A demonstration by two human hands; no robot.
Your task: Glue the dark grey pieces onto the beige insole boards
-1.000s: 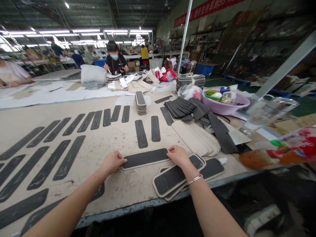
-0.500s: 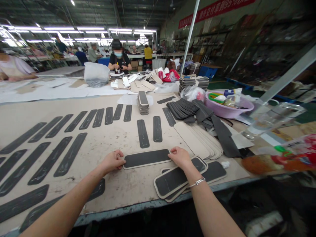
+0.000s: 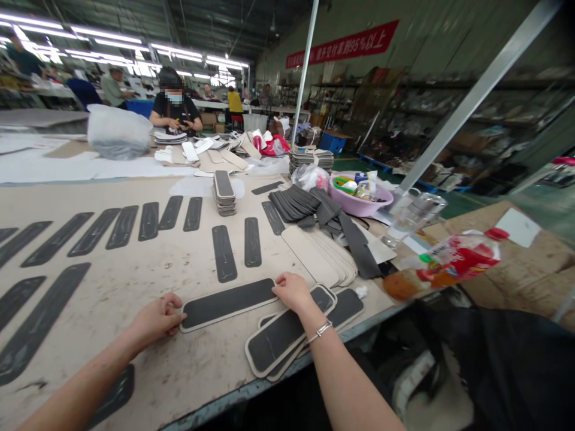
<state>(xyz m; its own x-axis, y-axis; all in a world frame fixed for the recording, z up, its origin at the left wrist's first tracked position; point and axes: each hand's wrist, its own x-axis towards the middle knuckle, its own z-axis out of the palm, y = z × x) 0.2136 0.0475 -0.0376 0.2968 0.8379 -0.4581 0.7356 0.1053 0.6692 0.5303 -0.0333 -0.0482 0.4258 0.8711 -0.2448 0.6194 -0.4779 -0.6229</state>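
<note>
A long panel [image 3: 229,304] with rounded corners, black with a beige border, lies nearly level across the table in front of me. At its left end, my left hand [image 3: 158,317] pinches the edge between thumb and fingers. My right hand [image 3: 293,291] is closed in the same way on the right end. Under my right wrist is a loose pile of similar bordered panels [image 3: 275,344], partly covered by my forearm. Just beyond that hand, beige pieces [image 3: 312,254] lie fanned out. Several black strips [image 3: 224,254] with shiny streaks are spread over the table.
A short stack of bordered pieces [image 3: 223,185] stands farther back. Dark strips [image 3: 294,205] are heaped near a purple basin [image 3: 359,206]. A clear jug [image 3: 415,215] and a red-labelled bottle [image 3: 462,257] occupy the right side. Across the table sits a co-worker [image 3: 175,111].
My view has turned to the right, so the table's contents appear farther left. Both hands keep their pinch on the panel's ends.
</note>
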